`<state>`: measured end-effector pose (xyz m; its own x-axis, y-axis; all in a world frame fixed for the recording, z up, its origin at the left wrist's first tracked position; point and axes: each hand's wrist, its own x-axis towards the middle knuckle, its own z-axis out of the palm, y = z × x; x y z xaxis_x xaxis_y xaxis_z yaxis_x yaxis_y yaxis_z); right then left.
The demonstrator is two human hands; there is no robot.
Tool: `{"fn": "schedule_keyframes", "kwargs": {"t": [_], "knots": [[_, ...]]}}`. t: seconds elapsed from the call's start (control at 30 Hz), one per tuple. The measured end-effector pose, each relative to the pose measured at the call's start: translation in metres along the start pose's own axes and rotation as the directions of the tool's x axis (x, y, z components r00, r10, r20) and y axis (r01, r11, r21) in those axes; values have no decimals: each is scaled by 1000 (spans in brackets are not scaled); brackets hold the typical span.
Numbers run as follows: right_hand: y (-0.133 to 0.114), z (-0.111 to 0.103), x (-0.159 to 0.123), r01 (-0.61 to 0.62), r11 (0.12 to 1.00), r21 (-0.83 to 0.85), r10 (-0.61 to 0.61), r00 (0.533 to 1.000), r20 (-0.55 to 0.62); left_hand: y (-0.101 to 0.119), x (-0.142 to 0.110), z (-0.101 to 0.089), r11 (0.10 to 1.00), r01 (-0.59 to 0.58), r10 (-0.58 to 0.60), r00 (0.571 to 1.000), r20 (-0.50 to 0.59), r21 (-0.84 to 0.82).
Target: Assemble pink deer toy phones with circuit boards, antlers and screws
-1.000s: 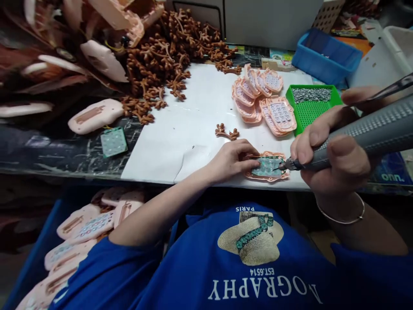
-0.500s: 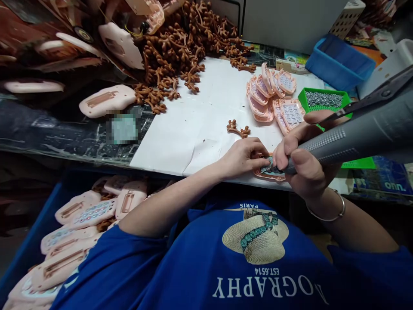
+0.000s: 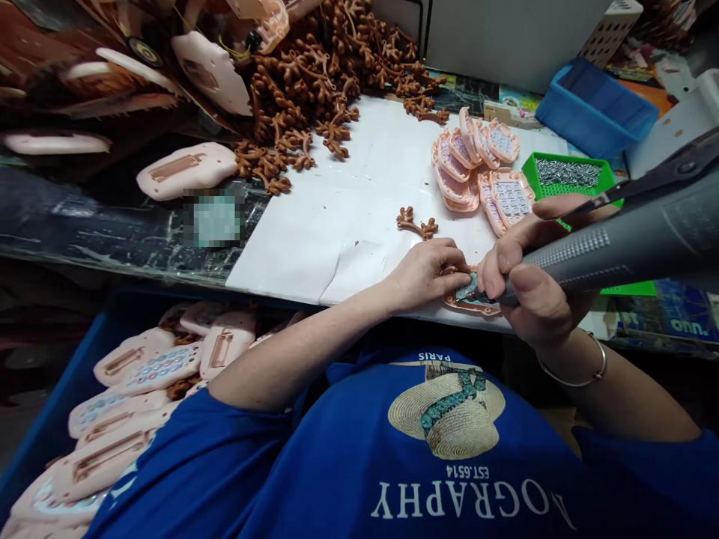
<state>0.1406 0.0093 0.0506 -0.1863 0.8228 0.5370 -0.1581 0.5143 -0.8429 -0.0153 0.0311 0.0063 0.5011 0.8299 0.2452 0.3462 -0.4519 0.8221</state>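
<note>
Left hand [image 3: 422,277] is touching circuit board [image 3: 463,290] in pink housing [image 3: 477,308], grip unclear, right hand [image 3: 536,288] is clamping around electric screwdriver [image 3: 595,253], bit [image 3: 470,296] pointing into housing.

Assembly wkshp, prob. plastic goods. Same pcs in bulk = batch work: scuffed blk bench [image 3: 73,224] w/ white sheet [image 3: 314,224], big heap of look-alike brown parts [image 3: 306,82], stacked pink shells [image 3: 460,201] w/ keypads [image 3: 512,196], green tray [image 3: 610,180] of small metal hdwe [image 3: 567,172], grey driver tool [image 3: 595,251], blue crate [image 3: 84,355] full of pink casings [image 3: 115,453].
</note>
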Motion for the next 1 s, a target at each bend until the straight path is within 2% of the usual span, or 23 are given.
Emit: {"fn": "schedule_keyframes", "kwargs": {"t": [0.4, 0.57, 0.73, 0.83, 0.93, 1.0], "knots": [[-4, 3, 2, 6, 1000, 8, -6, 1000, 13, -1, -1, 4, 999, -3, 4, 1000, -24, 41], [-5, 4, 1, -22, 998, -60, 23, 1000, 15, -2, -1, 4, 999, -17, 18, 999, -32, 38], [-3, 3, 2, -4, 999, 39, 3, 999, 32, -2, 0, 5, 997, -8, 10, 1000, -26, 73], [1, 2, 3, 29, 998, 53, -33, 996, 83, -2, 0, 6, 995, -11, 15, 999, -35, 97], [6, -1, 3, 61, 998, -15, -58, 990, 127, -3, 0, 6, 995, -13, 17, 999, -40, 100], [11, -3, 2, 27, 986, -167, -4, 990, 139, -4, 1, 6, 995, -14, 19, 999, -43, 94]]}}
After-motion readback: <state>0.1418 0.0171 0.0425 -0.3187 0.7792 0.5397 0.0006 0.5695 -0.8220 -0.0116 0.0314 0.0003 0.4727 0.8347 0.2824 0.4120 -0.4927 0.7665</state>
